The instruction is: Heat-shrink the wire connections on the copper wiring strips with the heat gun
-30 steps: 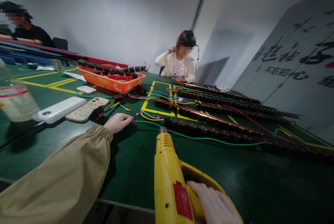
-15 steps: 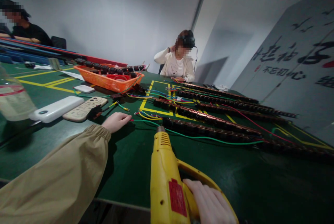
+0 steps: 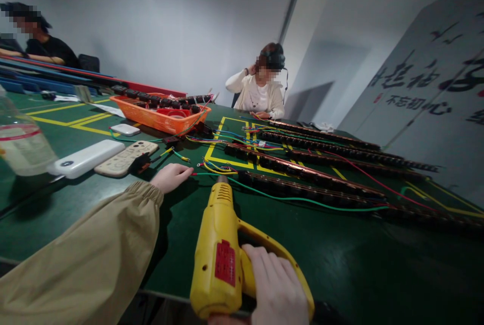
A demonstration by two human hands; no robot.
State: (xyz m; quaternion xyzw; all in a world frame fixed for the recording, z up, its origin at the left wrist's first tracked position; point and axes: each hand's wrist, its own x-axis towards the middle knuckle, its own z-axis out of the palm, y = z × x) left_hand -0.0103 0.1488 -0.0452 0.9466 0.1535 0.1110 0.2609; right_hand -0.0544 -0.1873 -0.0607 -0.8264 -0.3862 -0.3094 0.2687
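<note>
My right hand (image 3: 278,284) is wrapped round the handle of a yellow heat gun (image 3: 215,244), its metal nozzle aimed away from me. In my left hand (image 3: 173,177), the fingers are pinched on the end of a green wire (image 3: 287,198), where a short red sleeve shows at the fingertips. The nozzle is just to the right of that end, close to the wire. From there the wire runs right along a long dark busbar strip (image 3: 302,188). Ring terminals on yellow wires (image 3: 215,167) lie near the strip's left end.
An orange basket (image 3: 166,123) of black parts stands behind my left hand. A phone (image 3: 126,157), a white power bank (image 3: 88,157) and a bottle (image 3: 26,146) are at left. More strips lie at right. A co-worker (image 3: 262,88) sits opposite, another person (image 3: 49,47) far left.
The heat gun in my right hand has moved left and its nozzle has come nearer to my left fingertips. My left hand keeps its pinch on the wire end.
</note>
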